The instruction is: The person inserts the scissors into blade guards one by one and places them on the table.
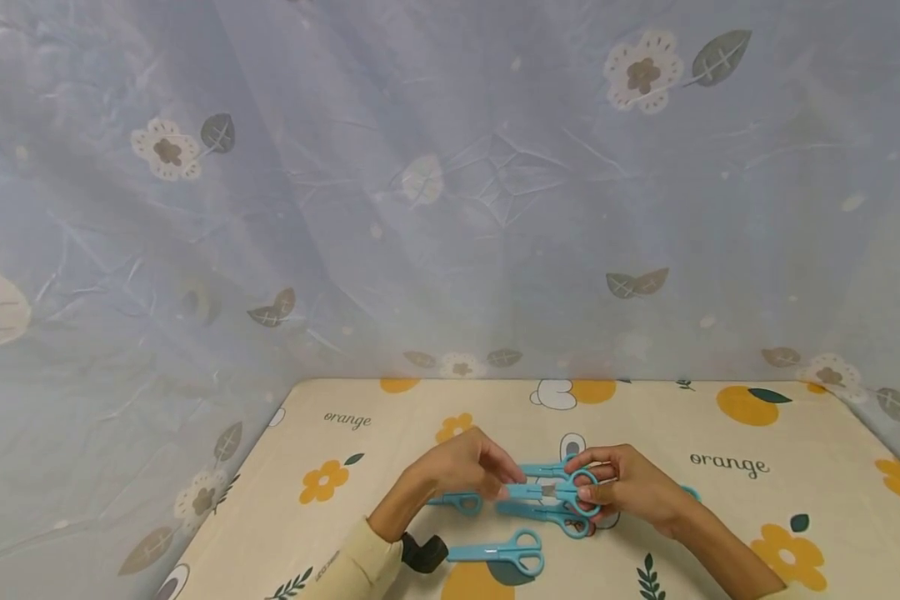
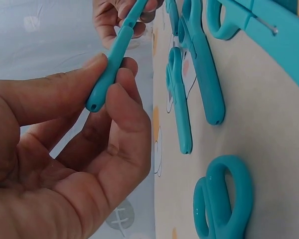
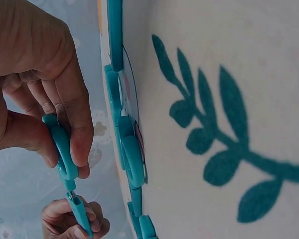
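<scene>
Both hands hold one pair of light-blue scissors (image 1: 564,490) above the table. My right hand (image 1: 630,485) pinches its finger loops (image 3: 65,154) between thumb and fingers. At the other end, my left hand (image 1: 468,465) pinches the blue blade cap (image 2: 111,69) with the thumb against the fingers. A short stretch of metal blade (image 1: 548,492) shows between cap and handles. Just behind the held pair lie other capped scissors (image 1: 542,470), and more capped scissors (image 1: 528,509) lie just in front of it. The left hand's wrist partly hides another pair (image 1: 467,502).
Nearer the front edge lies a further pair of capped scissors (image 1: 487,552), beside a black wrist device (image 1: 423,553). A blue loop (image 1: 692,492) peeks out behind the right wrist. The table wears a cream cloth (image 1: 390,450) with orange prints; a pale curtain (image 1: 450,250) hangs behind.
</scene>
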{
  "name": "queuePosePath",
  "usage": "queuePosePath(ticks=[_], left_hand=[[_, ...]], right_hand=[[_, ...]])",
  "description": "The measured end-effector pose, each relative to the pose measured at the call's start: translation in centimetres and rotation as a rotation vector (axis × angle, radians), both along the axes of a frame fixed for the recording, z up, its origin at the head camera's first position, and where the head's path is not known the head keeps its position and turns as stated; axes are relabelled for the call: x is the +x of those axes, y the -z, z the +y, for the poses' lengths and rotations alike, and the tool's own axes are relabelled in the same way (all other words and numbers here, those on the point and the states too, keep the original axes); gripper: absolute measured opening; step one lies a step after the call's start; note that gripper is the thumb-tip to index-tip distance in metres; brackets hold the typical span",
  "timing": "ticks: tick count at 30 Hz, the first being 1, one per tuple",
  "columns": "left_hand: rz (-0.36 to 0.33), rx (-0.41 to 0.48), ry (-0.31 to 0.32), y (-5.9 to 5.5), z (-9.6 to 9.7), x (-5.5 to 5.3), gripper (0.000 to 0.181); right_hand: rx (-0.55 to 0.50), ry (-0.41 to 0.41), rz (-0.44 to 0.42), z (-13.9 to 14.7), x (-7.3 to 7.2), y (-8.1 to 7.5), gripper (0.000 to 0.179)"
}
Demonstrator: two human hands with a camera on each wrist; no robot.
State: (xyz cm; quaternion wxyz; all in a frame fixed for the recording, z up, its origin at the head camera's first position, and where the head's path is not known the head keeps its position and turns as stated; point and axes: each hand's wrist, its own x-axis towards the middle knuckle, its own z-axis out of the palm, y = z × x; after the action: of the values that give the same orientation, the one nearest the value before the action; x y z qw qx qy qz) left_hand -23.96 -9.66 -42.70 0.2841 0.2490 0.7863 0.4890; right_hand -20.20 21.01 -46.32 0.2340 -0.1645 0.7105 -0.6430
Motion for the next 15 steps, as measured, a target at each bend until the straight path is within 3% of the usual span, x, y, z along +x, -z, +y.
queuePosePath(ticks=[4,11,15], left_hand=[[0.005,-0.001,-0.014,-0.08,0.18,0.07,0.029],[-0.047,0.014,-0.067,0.0,0.42,0.36,0.024],[-0.035,0.012,-0.066,0.05,0.47,0.52,0.024]], right_hand=[[0.01,0.014,0.013,-0.15,0.01,-0.01,0.04],[0.032,0.014,0.088,-0.37,0.18,-0.13,0.038],[0.028,0.02,0.053,-0.5,0.28,-0.27,0.038]])
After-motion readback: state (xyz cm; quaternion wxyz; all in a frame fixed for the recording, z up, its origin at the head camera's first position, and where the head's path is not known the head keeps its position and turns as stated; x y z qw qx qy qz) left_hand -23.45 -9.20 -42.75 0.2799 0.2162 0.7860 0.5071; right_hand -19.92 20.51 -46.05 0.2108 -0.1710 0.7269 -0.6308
